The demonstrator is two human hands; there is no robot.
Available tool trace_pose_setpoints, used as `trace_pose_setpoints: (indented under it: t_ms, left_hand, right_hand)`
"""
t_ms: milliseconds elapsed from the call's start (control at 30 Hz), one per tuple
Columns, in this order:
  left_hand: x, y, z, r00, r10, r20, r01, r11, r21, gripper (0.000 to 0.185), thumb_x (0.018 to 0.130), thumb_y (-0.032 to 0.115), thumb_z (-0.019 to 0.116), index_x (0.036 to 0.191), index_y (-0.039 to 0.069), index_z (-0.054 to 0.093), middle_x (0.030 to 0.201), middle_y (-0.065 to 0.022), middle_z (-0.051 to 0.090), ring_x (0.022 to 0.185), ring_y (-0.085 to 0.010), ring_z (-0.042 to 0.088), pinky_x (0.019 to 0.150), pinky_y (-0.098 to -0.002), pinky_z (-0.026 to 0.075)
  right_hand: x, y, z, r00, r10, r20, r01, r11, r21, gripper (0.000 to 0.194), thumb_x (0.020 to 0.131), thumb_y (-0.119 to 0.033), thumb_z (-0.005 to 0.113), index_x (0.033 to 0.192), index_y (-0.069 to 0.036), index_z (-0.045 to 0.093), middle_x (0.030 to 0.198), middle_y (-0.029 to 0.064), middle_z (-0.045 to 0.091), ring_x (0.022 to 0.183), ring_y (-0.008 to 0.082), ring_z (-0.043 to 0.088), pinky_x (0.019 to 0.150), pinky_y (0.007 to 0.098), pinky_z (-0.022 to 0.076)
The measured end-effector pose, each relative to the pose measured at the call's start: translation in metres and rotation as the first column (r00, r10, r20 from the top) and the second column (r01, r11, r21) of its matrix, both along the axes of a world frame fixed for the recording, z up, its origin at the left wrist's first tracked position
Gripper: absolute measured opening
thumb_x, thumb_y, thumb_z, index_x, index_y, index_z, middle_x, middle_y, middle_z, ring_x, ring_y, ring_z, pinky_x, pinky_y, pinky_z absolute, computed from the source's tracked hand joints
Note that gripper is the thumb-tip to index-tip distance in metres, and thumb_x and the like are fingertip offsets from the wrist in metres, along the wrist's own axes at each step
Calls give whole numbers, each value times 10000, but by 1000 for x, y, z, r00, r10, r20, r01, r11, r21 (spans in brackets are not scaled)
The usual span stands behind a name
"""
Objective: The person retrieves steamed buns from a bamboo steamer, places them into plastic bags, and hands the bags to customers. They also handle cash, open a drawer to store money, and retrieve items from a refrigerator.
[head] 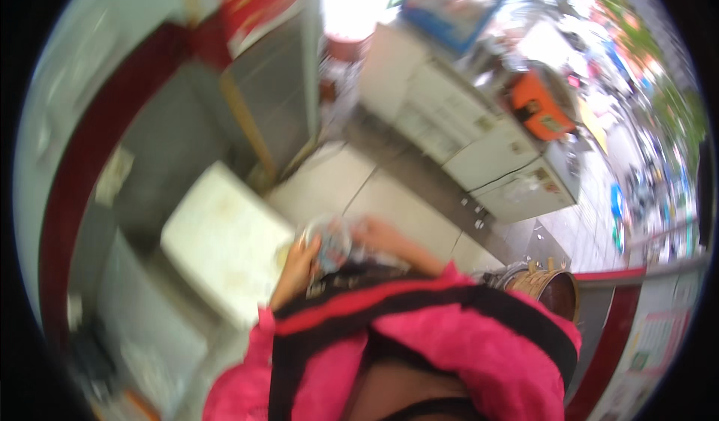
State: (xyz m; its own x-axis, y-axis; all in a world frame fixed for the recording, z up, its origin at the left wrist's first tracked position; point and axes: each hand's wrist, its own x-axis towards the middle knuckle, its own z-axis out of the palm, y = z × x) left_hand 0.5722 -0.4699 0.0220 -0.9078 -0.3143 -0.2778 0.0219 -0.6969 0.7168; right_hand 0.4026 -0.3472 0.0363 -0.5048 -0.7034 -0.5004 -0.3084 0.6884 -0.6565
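Note:
In front of my waist, my left hand (299, 263) grips a see-through plastic item (332, 245), perhaps a bag or a container; blur hides its exact kind. Bluish and pale patches show in it. My right hand (379, 235) is at the item's right side, its fingers too smeared by motion to tell their grip. Below both hands is a black, patterned cloth (365, 275) at my waist. A white tabletop or lid (227, 238) lies just left of my left hand.
White cabinets (469, 134) stand beyond the tiled floor (337, 176), with an orange box (542, 106) on top. Round bamboo steamers (547, 289) are close by my right side. A grey panel (272, 84) rises at the far left, and the street opens out at right.

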Motion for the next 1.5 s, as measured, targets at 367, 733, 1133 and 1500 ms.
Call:
trace_pose_setpoints:
  t_ms: [367,733,1133,1500]
  left_hand:
    - [-256,46,-57,989,-68,133,114,918,-379,248,894,200,541,1038,-2,552,739,4,586,563,-47,484,492,-179,376]
    - [-471,-46,-60,1000,-10,-4,1,526,-851,237,893,203,512,851,-18,586,683,-72,578,583,-119,522,530,-272,402]
    - [-702,-97,29,905,-424,-27,421,904,-78,275,853,64,466,1122,7,455,686,-60,523,614,-152,529,613,-279,454]
    - [-795,-42,85,855,-511,-82,478,840,-257,576,891,205,409,1385,74,144,1224,-270,462,860,-255,591,724,-300,443]
  right_hand:
    - [-176,96,-4,890,-446,93,431,756,-492,245,875,-237,510,794,-25,601,636,138,549,590,245,543,556,347,415]
    - [-370,57,-2,374,-252,893,919,235,-318,273,930,-276,440,759,-66,473,502,-45,327,426,59,294,412,223,247]
    - [-558,28,-18,581,-636,508,804,350,-481,271,915,-246,477,797,-21,571,596,-2,477,536,91,440,509,245,371]
    - [-929,145,-49,130,-890,-438,622,417,-663,209,788,-159,540,919,-29,637,916,178,633,914,328,596,805,382,458]
